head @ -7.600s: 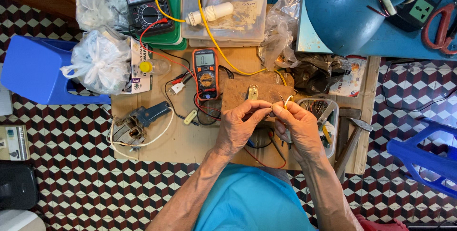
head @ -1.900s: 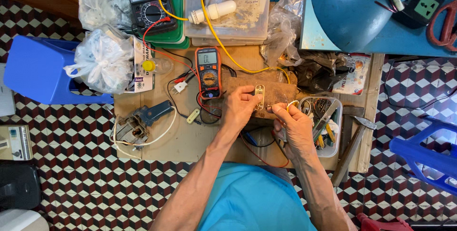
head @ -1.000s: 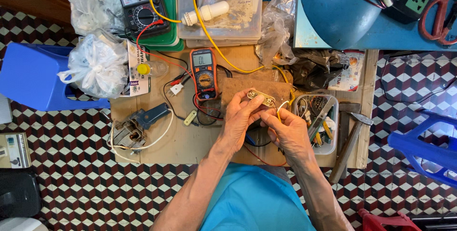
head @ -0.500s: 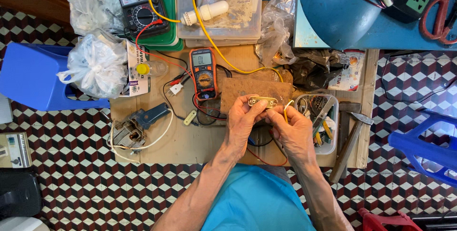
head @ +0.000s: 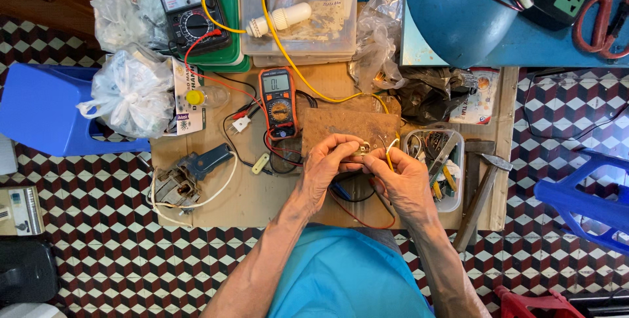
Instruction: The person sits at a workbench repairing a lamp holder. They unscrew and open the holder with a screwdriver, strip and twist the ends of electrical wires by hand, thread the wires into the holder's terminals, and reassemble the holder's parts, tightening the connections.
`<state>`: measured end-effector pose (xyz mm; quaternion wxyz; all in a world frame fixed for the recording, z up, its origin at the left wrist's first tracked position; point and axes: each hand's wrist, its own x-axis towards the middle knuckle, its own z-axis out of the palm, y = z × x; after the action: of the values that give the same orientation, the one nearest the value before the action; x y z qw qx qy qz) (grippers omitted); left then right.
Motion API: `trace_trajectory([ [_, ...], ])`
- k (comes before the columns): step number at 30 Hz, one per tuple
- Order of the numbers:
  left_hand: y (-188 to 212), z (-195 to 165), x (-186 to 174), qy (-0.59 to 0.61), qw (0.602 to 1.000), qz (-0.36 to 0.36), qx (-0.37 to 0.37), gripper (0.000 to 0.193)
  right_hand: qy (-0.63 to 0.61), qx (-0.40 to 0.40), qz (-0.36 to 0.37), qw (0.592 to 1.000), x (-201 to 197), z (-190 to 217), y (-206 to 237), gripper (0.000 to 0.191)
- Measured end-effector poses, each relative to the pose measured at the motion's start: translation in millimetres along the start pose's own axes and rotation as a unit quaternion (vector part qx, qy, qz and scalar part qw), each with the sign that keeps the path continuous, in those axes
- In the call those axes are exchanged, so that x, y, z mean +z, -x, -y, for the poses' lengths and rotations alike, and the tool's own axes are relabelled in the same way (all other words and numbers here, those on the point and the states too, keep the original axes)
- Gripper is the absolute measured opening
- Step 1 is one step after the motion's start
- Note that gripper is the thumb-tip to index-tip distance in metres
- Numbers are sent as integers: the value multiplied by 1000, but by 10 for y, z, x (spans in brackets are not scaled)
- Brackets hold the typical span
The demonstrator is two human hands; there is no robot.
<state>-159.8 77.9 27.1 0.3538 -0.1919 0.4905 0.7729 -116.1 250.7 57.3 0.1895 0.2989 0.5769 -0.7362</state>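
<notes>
Hands (head: 367, 174) beside multimeter (head: 278, 100), parts tray (head: 453, 190)

Small metal part (head: 360, 150), pinched upright

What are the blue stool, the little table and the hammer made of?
The blue stool looks like moulded plastic, smooth and evenly coloured. The table looks like bare wood, pale and scuffed. The hammer seems to have a dull metal head and a brown wooden handle.
</notes>
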Motion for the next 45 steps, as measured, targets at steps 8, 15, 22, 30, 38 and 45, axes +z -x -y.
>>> trace_trajectory([
  [8, 1, 65, -19, -109, 985, 52, 125, 26, -153, 12, 37, 987, -82, -16, -45, 17],
  [15, -2, 89, -17, -92, 984, 48, 145, 25, -159, 22, 60, 985, -99, -26, -63, 20],
  [22, 41, 10, 2, -133, 979, 22, 151, 26, -135, 23, 22, 990, -41, 22, -21, 17],
  [30, 35, -17, 23, -58, 994, -11, 95, 23, 111, 2, -44, 993, 43, 99, 40, 33],
  [38, 26, -19, -52, -36, 994, -31, 102, 21, 327, -92, -162, 926, 177, 164, 252, 35],
  [45, 33, 41, -60, 263, 965, 24, -14, 29, 115, -69, -40, 990, 98, 133, 214, 31],
])
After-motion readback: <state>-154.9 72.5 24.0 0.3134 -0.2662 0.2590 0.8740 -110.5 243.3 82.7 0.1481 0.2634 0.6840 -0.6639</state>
